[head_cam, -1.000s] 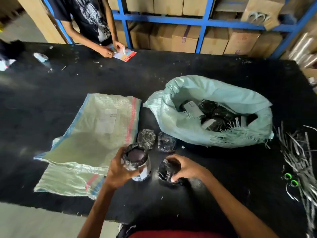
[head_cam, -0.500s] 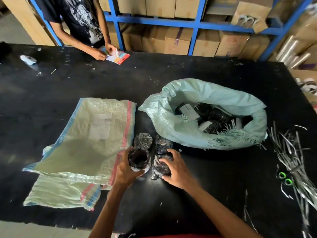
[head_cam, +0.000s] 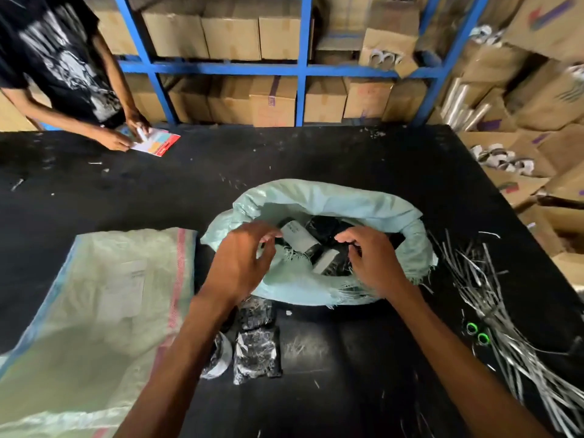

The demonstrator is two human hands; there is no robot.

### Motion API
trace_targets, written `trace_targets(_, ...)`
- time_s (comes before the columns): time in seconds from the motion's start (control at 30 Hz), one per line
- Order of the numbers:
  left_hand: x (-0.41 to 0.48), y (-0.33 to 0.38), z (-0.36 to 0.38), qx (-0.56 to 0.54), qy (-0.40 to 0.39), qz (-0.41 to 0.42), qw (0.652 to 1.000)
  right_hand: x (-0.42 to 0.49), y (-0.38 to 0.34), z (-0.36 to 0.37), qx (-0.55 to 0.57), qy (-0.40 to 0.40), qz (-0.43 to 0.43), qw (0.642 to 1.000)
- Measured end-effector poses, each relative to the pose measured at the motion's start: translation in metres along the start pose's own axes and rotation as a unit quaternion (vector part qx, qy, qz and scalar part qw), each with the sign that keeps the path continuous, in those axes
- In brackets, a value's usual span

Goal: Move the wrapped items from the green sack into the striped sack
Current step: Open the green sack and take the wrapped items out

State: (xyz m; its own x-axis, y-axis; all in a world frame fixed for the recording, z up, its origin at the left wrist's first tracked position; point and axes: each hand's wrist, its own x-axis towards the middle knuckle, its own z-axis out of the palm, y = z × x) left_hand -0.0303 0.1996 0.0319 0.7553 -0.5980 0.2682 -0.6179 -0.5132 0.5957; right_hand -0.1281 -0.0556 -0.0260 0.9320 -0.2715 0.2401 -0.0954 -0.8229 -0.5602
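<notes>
Both my hands hover spread and empty over the green sack (head_cam: 319,200); the labelled item (head_cam: 295,237) lies slanted between them, nearer my left hand (head_cam: 243,260) than my right hand (head_cam: 373,260).

Dim, soft indoor light; slight motion blur, wide-angle bending at edges.

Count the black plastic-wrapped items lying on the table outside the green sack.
3 visible: one nearest the sack, one behind it, one beside the left forearm. Others may be hidden.
</notes>
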Motion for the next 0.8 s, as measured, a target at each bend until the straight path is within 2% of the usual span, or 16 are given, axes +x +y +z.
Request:
trace_targets(0.1,0.069,-0.003,0.048,0.097,-0.117,0.019,0.988,0.026,0.017,0.022,-0.042,-0.143,0.006,0.989)
trace_targets(0.2,0.115,-0.014,0.097,0.173,-0.237,0.032,0.956,0.045,0.029,0.052,-0.115,-0.31,0.002,0.944)
trace_targets(0.27,0.132,-0.024,0.125,0.209,-0.308,0.026,0.928,0.054,0.039,0.07,-0.158,-0.387,-0.002,0.908)
trace_targets(0.37,0.135,-0.041,0.148,0.213,-0.389,-0.029,0.896,0.061,0.046,0.086,-0.227,-0.449,-0.024,0.864)
trace_targets(0.43,0.137,-0.05,0.157,0.206,-0.416,-0.074,0.883,0.065,0.049,0.094,-0.279,-0.472,-0.048,0.835)
trace_targets(0.5,0.141,-0.055,0.165,0.197,-0.43,-0.079,0.878,0.067,0.06,0.103,-0.326,-0.52,-0.06,0.787)
trace_targets(0.57,0.144,-0.057,0.168,0.243,-0.439,-0.044,0.864,0.067,0.07,0.107,-0.345,-0.559,-0.059,0.752)
trace_targets(0.6,0.146,-0.057,0.165,0.232,-0.433,-0.057,0.869,0.068,0.075,0.106,-0.334,-0.565,-0.05,0.753)
trace_targets(0.67,0.142,-0.059,0.163,0.139,-0.366,-0.18,0.903,0.07,0.085,0.102,-0.287,-0.544,-0.026,0.788)
trace_targets(0.73,0.142,-0.062,0.158,0.122,-0.39,-0.212,0.888,0.074,0.09,0.093,-0.22,-0.513,0.011,0.83)
trace_targets(0.8,0.146,-0.065,0.163,0.076,-0.415,-0.226,0.878,0.077,0.093,0.084,-0.15,-0.499,0.055,0.851)
